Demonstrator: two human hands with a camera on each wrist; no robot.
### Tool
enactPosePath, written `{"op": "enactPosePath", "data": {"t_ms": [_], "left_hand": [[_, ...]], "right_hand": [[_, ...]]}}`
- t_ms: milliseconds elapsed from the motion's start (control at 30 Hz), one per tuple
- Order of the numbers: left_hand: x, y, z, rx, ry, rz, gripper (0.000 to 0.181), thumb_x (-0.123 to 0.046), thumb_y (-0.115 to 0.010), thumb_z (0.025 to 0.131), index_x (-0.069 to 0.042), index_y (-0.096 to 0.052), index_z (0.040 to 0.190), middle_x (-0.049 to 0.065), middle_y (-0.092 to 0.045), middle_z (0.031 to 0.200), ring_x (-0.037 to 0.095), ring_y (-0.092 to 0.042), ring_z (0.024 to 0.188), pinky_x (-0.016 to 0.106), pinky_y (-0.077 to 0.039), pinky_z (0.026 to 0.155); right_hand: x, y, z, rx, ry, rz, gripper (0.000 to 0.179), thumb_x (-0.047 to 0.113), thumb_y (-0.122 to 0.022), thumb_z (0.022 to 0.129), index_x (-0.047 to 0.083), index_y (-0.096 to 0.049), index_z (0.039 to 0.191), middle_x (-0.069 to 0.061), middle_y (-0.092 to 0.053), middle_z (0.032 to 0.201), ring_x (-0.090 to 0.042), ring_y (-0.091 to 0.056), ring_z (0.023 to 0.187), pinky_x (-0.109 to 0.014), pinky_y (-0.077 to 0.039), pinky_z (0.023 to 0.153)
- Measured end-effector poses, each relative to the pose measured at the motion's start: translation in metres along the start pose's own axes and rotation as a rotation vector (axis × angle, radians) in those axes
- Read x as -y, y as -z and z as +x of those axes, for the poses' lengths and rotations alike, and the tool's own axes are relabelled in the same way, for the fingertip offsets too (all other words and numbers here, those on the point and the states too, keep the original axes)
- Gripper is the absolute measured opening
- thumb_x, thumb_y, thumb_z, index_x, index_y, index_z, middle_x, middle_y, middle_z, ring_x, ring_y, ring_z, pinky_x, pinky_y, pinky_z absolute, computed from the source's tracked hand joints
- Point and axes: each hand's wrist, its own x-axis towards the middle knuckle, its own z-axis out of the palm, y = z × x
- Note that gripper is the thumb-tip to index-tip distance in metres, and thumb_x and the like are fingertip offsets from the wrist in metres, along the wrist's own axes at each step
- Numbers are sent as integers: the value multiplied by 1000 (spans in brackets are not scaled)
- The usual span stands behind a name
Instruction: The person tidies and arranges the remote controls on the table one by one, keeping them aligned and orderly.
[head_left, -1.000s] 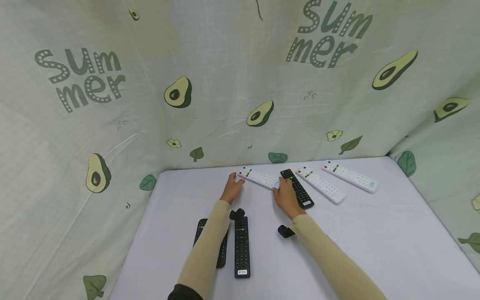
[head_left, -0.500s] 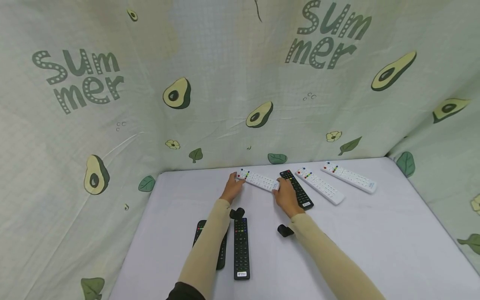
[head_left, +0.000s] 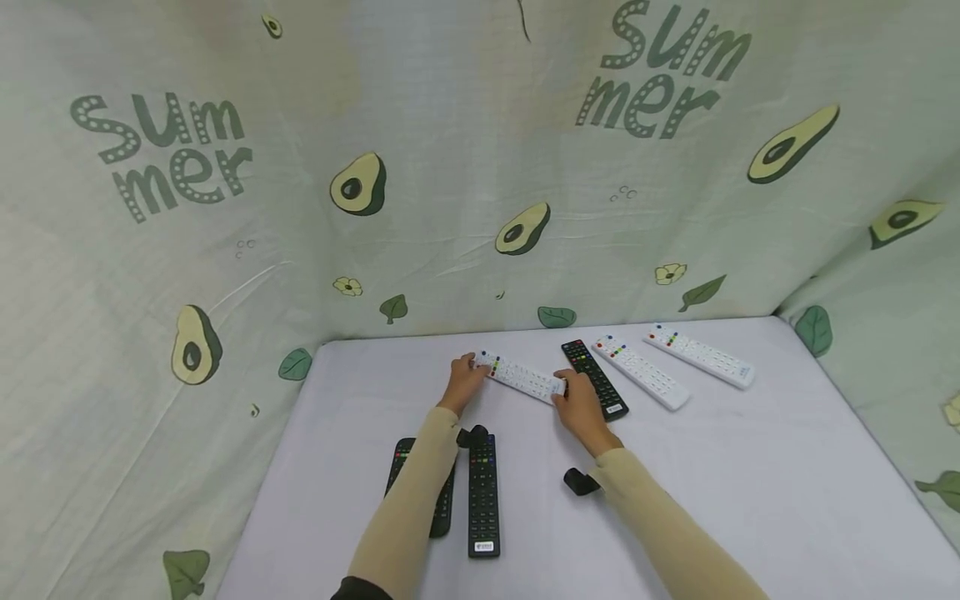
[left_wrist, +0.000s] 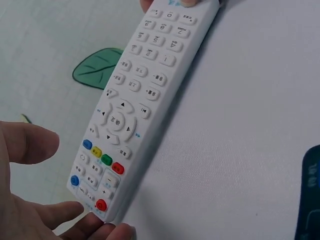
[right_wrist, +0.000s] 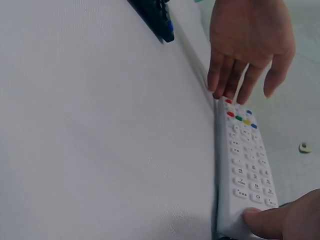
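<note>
A white remote control (head_left: 521,377) with colored buttons lies slantwise between both hands near the back of the table. At its end with the red and blue buttons is my left hand (head_left: 461,383); in the left wrist view the fingertips (left_wrist: 85,225) meet that end while the thumb (left_wrist: 37,142) stays off it. My right hand (head_left: 583,408) pinches the opposite end, its thumb (right_wrist: 272,220) pressing on the top face. Just behind the right hand lies a black remote control (head_left: 592,371), partly covered by it in the head view.
Two more white remote controls, one nearer (head_left: 641,372) and one farther right (head_left: 701,357), lie on the white table (head_left: 720,483). In front, a black remote (head_left: 483,500) lies beside another black remote (head_left: 444,504), partly hidden by the left forearm. A printed curtain (head_left: 435,125) stands behind.
The white remote between the hands has shifted toward me and slightly to the right. My right hand has moved with it, and the left hand has come along its end. The other remotes have stayed put.
</note>
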Motion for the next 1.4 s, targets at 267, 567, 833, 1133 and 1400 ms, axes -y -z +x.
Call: {"op": "enactPosePath", "data": {"t_ms": [267,567,833,1133,1400], "left_hand": [[2,2,-16,22,-52,-2,61,-19,-58,103,9,-43,155,25,-44,140,34,-48,128,51,-41,117],[-2,5,-39,59,-139,-45,49,-17,-57,105,1,-53,150,19,-54,142,33,-54,128,50,-46,110],[-11,4,-63,114,-152,-100,44,-14,-54,107,0,-55,149,18,-59,144,29,-62,119,48,-54,104],[-8,1,-72,174,-169,-160,33,-7,-53,109,3,-63,139,19,-63,133,26,-67,109,34,-62,91],[-3,-4,-72,238,-201,-172,25,-4,-54,109,5,-69,127,18,-66,120,22,-69,97,32,-65,82]], "right_hand": [[-1,10,-25,-1,1,91,40,-4,-69,96,-8,-62,135,-25,-60,114,-36,-64,104,-48,-56,89],[0,27,-60,10,-40,176,41,-6,-69,95,-9,-60,135,-28,-60,121,-40,-67,110,-45,-61,89],[1,34,-92,84,-97,204,42,-3,-71,94,-6,-61,135,-23,-67,126,-31,-68,105,-32,-59,79],[2,33,-121,180,-157,293,46,0,-75,92,-5,-61,136,-12,-67,110,-16,-64,89,-24,-53,70],[0,29,-143,245,-174,373,50,-5,-76,88,-7,-59,135,-10,-67,105,-18,-67,89,-24,-57,73]]}}
